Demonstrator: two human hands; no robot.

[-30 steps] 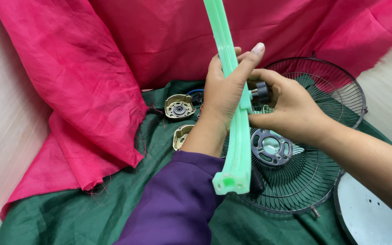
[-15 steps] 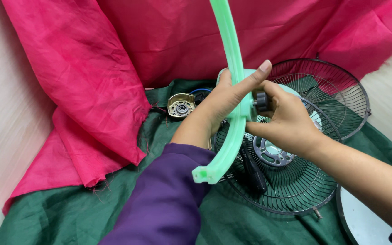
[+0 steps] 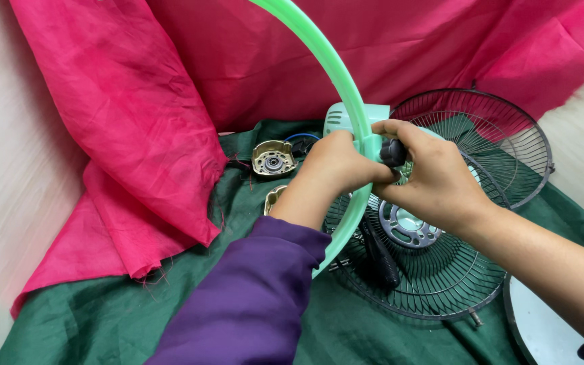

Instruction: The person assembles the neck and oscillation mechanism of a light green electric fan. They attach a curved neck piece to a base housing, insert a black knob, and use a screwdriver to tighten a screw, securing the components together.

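My left hand [image 3: 336,165] is closed around the green ring [image 3: 338,81], held upright above the wire fan guard [image 3: 441,270] on the green cloth [image 3: 136,318]. My right hand [image 3: 434,179] pinches a black screwdriver [image 3: 392,152] against the ring.

A green cloth [image 3: 136,324] covers the surface below, and a big crumpled pink cloth [image 3: 136,122] drapes over its far and left parts. On the green cloth near the pink fold lies a small brass-coloured motor cover [image 3: 273,158], with a second one [image 3: 273,198] just below it, half hidden. To the right lie two black wire fan grilles: one [image 3: 501,128] further back, the other [image 3: 441,284] nearer, with a grey metal hub [image 3: 410,230] at its centre. A white round plate [image 3: 542,331] shows at the bottom right corner.
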